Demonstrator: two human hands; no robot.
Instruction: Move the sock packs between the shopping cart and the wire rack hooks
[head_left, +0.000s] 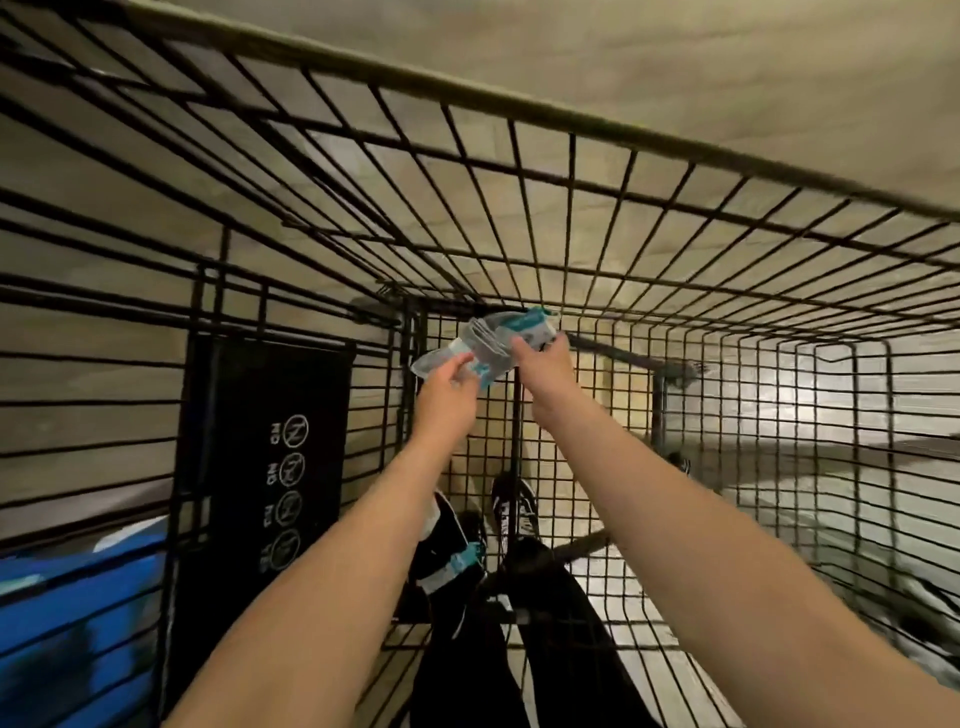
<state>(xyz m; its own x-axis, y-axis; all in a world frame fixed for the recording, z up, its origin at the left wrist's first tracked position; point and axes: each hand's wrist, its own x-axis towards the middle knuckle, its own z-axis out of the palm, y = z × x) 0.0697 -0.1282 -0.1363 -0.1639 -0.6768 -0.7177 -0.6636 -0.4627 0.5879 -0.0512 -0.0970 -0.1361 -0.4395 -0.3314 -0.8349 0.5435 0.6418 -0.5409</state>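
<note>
One wire cart (571, 218). Two hands are in it: the left hand (447, 387) and the right hand (543, 364), one bare forearm behind each. One grey sock pack (493, 345) with teal labels sits between the hands; how many socks are in it cannot be told. One more pack (449, 564), black with a teal-and-white label, lies on the cart floor. One black flap (270, 467) stands at the cart's near end, printed with four round white signs in a column. Two shoes show through the mesh, the left shoe (452, 525) and the right shoe (514, 506), and two dark trouser legs. One blue thing (78, 597) lies at the lower left, too blurred to name.
</note>
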